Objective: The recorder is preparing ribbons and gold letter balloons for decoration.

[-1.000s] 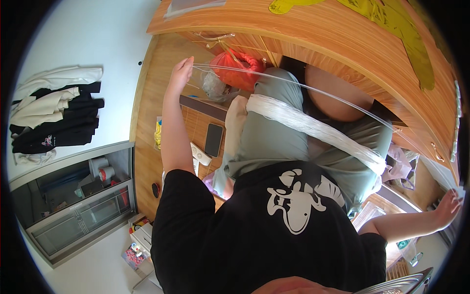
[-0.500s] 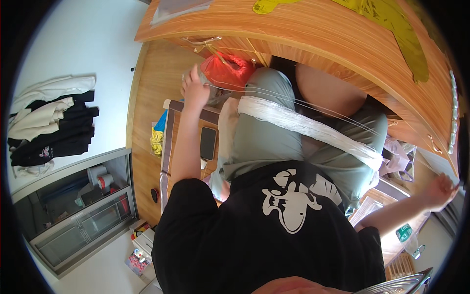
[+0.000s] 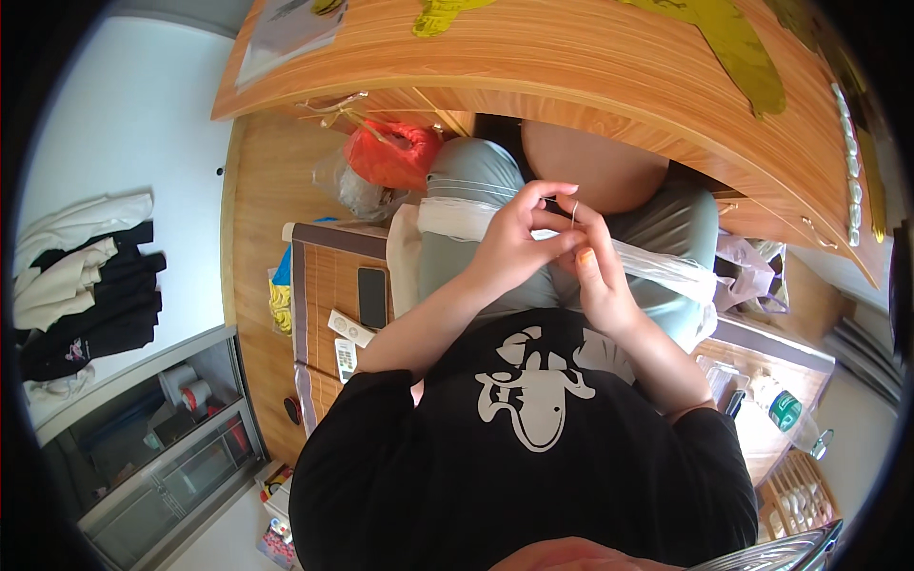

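Note:
A thick skein of white thread [image 3: 662, 269] stretches across my lap, looped around both knees of my grey-green trousers. Above its middle, my left hand [image 3: 519, 236] and my right hand [image 3: 604, 271] meet with fingertips pinched close together. A thin strand of white thread shows at the fingers, and a few loose strands run over my left knee beside the skein. The fingers partly hide how the thread passes between the two hands. Behind them, the middle of the skein is covered.
Ahead stands a wooden desk [image 3: 533, 57] bearing yellow-green pieces. A red bag [image 3: 395, 154] hangs below its left side. On the low mat-topped table at left are a phone [image 3: 372, 297] and a white remote [image 3: 350, 327]. A green-labelled bottle [image 3: 784, 411] stands right.
My hands were spread wide, the left near the red bag and the right far out to the side. Both have come together above my lap, fingers pinched.

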A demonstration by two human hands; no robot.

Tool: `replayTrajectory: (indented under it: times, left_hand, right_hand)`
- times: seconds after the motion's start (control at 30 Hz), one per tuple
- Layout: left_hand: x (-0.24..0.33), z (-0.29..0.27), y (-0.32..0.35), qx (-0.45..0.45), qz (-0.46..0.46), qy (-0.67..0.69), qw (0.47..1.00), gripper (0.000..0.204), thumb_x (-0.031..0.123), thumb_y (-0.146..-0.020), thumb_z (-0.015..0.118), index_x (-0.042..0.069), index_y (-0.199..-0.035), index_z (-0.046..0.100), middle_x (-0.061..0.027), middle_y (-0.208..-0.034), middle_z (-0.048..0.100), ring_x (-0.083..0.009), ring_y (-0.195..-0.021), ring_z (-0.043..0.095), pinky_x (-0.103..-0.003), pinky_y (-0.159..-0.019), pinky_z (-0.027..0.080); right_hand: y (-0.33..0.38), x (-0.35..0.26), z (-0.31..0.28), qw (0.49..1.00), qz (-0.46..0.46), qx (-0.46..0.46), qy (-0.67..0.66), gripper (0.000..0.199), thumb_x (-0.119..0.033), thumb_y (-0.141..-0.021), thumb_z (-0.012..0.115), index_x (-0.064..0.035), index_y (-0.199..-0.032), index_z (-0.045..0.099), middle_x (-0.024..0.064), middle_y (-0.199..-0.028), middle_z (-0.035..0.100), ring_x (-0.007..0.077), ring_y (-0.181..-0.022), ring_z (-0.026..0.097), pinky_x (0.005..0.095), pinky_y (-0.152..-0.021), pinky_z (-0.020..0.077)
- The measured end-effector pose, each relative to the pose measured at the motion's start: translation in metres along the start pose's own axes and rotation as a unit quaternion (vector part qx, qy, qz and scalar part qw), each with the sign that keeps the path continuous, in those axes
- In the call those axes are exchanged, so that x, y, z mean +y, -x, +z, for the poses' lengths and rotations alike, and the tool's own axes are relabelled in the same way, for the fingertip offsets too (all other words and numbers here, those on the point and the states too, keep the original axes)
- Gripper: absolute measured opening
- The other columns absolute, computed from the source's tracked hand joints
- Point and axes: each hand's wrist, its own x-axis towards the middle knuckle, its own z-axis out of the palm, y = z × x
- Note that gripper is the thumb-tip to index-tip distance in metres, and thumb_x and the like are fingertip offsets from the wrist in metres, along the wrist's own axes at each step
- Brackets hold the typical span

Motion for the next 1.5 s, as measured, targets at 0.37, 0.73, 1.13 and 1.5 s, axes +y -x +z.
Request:
replayTrajectory:
  times: [0.37,0.73,1.13,1.5]
  left_hand:
    - [0.002,-0.012,-0.009,0.08,-0.014,0.359,0.93,0.052,0.012,-0.098,0.062,0.006,-0.146,0.039,-0.0189,-0.111,0.071,-0.0263,-0.106,0.068,-0.039,-0.101,0.049]
    - [-0.002,-0.004,-0.005,-0.031,-0.145,0.133,0.98,0.03,0.014,-0.1,0.058,0.005,-0.129,0.053,0.0018,-0.065,0.057,-0.0048,-0.06,0.052,-0.021,-0.054,0.038]
    - [-0.006,-0.022,0.0,0.009,-0.162,0.215,0.963,0.022,0.015,-0.099,0.06,0.005,-0.118,0.06,0.0031,-0.072,0.061,-0.0059,-0.065,0.06,-0.022,-0.06,0.044]
    - [0.015,-0.049,0.007,-0.117,-0.019,0.244,0.963,0.087,0.062,-0.096,0.05,0.0,-0.152,0.025,-0.0128,-0.096,0.07,-0.0209,-0.091,0.066,-0.038,-0.096,0.041]
  right_hand:
    - [-0.004,0.015,-0.032,0.986,0.168,0.003,-0.004,0.016,-0.021,-0.104,0.055,-0.0073,-0.098,0.059,-0.0088,-0.077,0.047,0.002,-0.066,0.038,0.0188,-0.059,0.0297]
    - [-0.018,0.004,-0.027,0.962,0.165,0.11,-0.188,0.02,-0.022,-0.104,0.053,-0.0054,-0.096,0.059,-0.0057,-0.062,0.042,0.004,-0.054,0.029,0.0223,-0.053,0.0257]
    - [-0.02,-0.016,-0.034,0.93,-0.003,0.056,0.363,0.008,-0.011,-0.097,0.062,-0.0036,-0.094,0.061,0.0081,-0.07,0.058,0.0226,-0.06,0.056,0.0296,-0.06,0.0463]
    - [-0.028,-0.004,-0.041,0.967,0.247,-0.052,-0.032,0.017,-0.019,-0.103,0.054,-0.0054,-0.095,0.06,-0.0061,-0.081,0.05,0.003,-0.073,0.041,0.0197,-0.064,0.0343]
